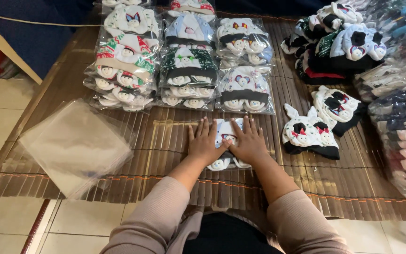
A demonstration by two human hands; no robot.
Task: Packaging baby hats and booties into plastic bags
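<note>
Centrally, on the brown slatted mat (165,141), both hands press flat on a small white knitted hat set (225,141) trimmed with snowman faces: the left hand (204,143) covers its left side and the right hand (249,141) its right side, fingers of each extended, slightly spread and palm-down, gripping nothing. Only the middle strip of the hat set and its lower edge show between and below the hands. Left of the hands, well apart, lies a stack of empty clear plastic bags (74,146), overhanging the mat's near edge. Beyond the hands, three rows of bagged hat sets (184,61) lie in overlapping piles, each sealed in clear film. Right of the hands, two unbagged hat sets (311,134) rest side by side, white with black bands and red bows. Farther right and behind, a loose heap of unbagged hats (339,42) adjoins further bagged goods (400,117) along the mat's right margin
</note>
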